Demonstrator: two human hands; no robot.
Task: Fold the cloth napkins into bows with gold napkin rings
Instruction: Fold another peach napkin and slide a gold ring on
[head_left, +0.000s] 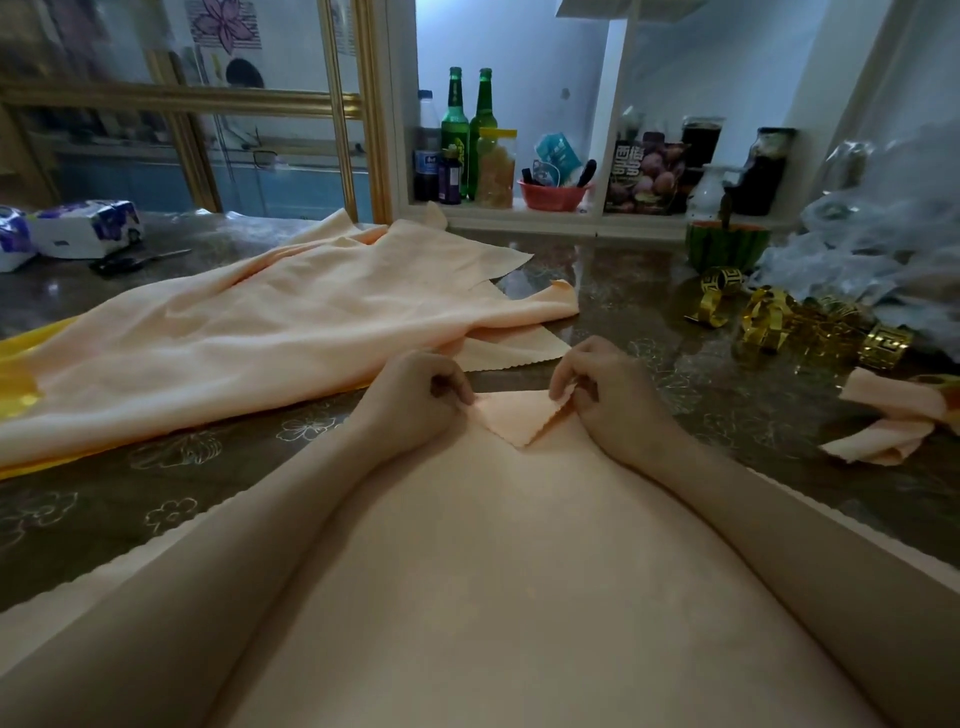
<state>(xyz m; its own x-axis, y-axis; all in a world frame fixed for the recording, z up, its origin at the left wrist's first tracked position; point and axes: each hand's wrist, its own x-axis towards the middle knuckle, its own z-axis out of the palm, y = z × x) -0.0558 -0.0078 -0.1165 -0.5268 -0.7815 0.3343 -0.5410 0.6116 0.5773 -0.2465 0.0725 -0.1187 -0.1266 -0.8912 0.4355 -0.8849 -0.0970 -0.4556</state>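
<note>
A peach cloth napkin (483, 561) lies spread on the table in front of me, one corner pointing away. That far corner is folded back toward me into a small triangle. My left hand (415, 389) pinches the fold at its left end. My right hand (597, 387) pinches it at the right end. A heap of gold napkin rings (779, 322) lies at the right. A napkin folded into a bow (893, 421) lies at the right edge.
A pile of loose peach napkins (270, 338) covers the left of the table over something yellow. Tissue packs (78, 228) and scissors (135, 262) sit far left. Crumpled plastic bags (883, 249) and a watermelon-shaped bowl (727, 244) stand at the right. Bottles (457, 135) fill the shelf behind.
</note>
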